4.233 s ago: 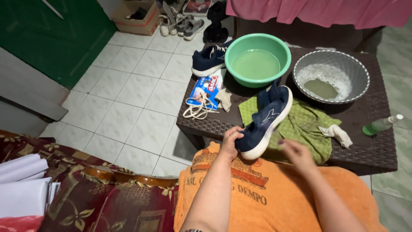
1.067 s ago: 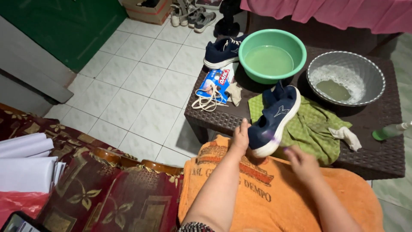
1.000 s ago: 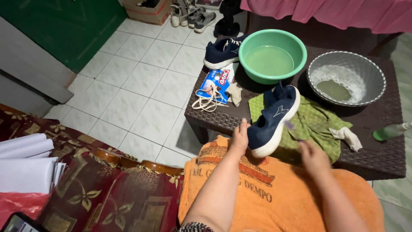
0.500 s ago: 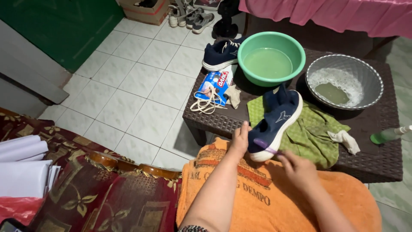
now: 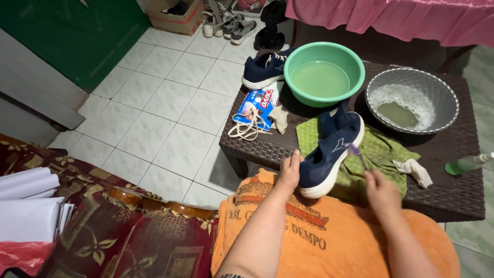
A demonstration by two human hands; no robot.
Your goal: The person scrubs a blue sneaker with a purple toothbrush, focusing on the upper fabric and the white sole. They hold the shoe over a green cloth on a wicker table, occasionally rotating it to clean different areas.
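My left hand (image 5: pixel 288 170) holds the blue shoe (image 5: pixel 331 153) beside the green bowl (image 5: pixel 323 73) while my right hand's (image 5: pixel 382 188) grip pinches a small brush (image 5: pixel 357 154).

Single head view, steeply downward, close.

1. Blue and white soap pouch (image 5: pixel 256 107) with a red patch, lying flat on my table's left edge, centre of frame.
2. Brown cardboard box (image 5: pixel 167 15) on the floor tiles, top of frame, left of centre.
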